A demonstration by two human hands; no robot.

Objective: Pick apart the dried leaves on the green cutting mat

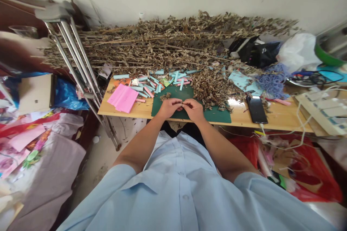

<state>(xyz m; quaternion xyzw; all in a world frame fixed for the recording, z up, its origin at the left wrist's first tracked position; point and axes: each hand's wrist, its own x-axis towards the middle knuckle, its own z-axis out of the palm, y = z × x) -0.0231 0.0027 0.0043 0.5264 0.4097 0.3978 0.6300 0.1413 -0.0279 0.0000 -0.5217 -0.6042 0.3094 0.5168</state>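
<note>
Over the front of a green mat (221, 115), my left hand (170, 108) and my right hand (193, 109) meet at the fingertips. Both are closed in a pinch, on something too small to make out. A small clump of dried leaves (165, 96) lies just beyond my left hand. Behind my right hand a large heap of dried leaves (211, 86) covers part of the mat. Blue and pink paper rolls (154, 82) are scattered behind the mat's left side, and a stack of pink paper (123, 98) rests on the wooden table (143, 110).
Long dried stalks (151, 43) lie along the wall. Metal crutches (78, 57) lean at the table's left end. To the right are a black phone (256, 109) with a cable, blue string (273, 79), a white plastic bag (299, 52) and a power strip (325, 108).
</note>
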